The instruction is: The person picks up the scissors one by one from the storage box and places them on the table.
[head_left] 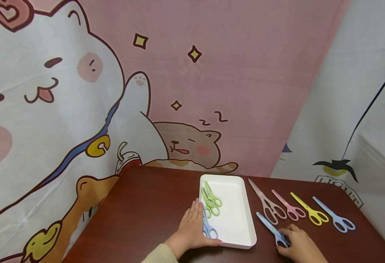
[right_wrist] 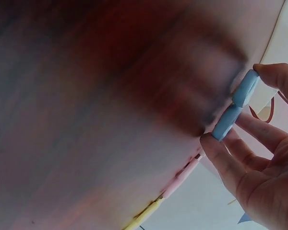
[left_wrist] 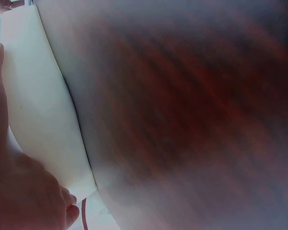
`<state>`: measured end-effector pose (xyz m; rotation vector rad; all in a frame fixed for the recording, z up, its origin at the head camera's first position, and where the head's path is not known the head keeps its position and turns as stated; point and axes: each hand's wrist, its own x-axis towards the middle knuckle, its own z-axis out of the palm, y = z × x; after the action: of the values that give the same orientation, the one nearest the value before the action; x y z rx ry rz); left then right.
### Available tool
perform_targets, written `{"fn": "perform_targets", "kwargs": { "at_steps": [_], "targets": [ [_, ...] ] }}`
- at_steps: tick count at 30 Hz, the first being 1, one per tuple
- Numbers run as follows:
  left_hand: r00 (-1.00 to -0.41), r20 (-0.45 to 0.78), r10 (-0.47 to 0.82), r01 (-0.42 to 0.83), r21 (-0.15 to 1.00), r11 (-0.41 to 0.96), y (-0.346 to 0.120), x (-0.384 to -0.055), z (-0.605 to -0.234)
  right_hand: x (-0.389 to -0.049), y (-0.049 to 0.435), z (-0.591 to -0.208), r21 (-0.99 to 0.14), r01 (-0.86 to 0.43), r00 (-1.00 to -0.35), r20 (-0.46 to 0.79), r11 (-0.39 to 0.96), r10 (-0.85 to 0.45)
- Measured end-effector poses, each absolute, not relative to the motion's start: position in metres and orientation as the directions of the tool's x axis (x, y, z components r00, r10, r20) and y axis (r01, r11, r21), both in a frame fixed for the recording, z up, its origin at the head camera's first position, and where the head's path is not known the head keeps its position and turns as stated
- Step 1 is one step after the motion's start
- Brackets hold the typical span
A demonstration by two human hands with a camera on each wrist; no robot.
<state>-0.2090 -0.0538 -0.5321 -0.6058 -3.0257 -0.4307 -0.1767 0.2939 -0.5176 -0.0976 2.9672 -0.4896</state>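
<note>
Blue scissors (head_left: 270, 228) lay at the lower right of the head view, their handles pinched by the right hand (head_left: 298, 243), their blades angled to the upper left. Just above them sat a beige pair (head_left: 260, 195), then pink (head_left: 282, 201), yellow (head_left: 302, 204) and light-blue (head_left: 325, 208) pairs ranged towards the right edge of the table (head_left: 153, 204). At lower centre was a white tray (head_left: 233, 212) with green pairs (head_left: 208, 190) and a blue pair (head_left: 205, 223) along its left side. The left hand (head_left: 190, 230) spanned the tray's lower-left corner, fingers long and close together at the left wall, thumb stretched out by the near rim — a sensible brace, best kept light so the tray would not skid.

From the left wrist, the tray's outer wall filled the left of the frame, with the left hand against it at lower left; the tray's contents were hidden.

From the right wrist, the two handle loops showed end-on at right of centre, thumb on the upper loop and a fingertip on the lower. Even pressure across both seemed the thing — enough to keep the loops together, with the blades kept off the beige pair.
</note>
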Motion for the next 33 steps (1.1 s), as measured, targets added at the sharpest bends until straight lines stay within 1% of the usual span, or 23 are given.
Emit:
{"fn": "perform_targets", "kwargs": {
  "at_steps": [8,15,21,28,33],
  "targets": [
    [-0.927,0.053,0.371,0.372,0.265,0.89,-0.054,-0.208,-0.529,-0.178,0.293,-0.521,-0.296,-0.05,-0.98,-0.169,0.954,-0.104],
    [-0.921,0.098,0.378,0.39,0.238,0.889,-0.055,-0.209,-0.535,-0.179,0.292,-0.52,-0.287,-0.055,-0.977,-0.183,0.956,-0.112],
    [-0.919,0.105,0.379,0.393,0.254,0.884,-0.054,-0.21,-0.535,-0.179,0.291,-0.519,-0.283,-0.054,-0.976,-0.189,0.958,-0.111],
    [-0.921,0.101,0.375,0.389,0.233,0.891,-0.054,-0.211,-0.538,-0.179,0.295,-0.517,-0.178,-0.064,-0.974,-0.201,0.982,-0.1],
    [-0.922,0.104,0.372,0.386,0.236,0.892,-0.054,-0.212,-0.539,-0.179,0.295,-0.513,-0.167,-0.053,-0.979,-0.187,0.985,-0.084]
  ]
}}
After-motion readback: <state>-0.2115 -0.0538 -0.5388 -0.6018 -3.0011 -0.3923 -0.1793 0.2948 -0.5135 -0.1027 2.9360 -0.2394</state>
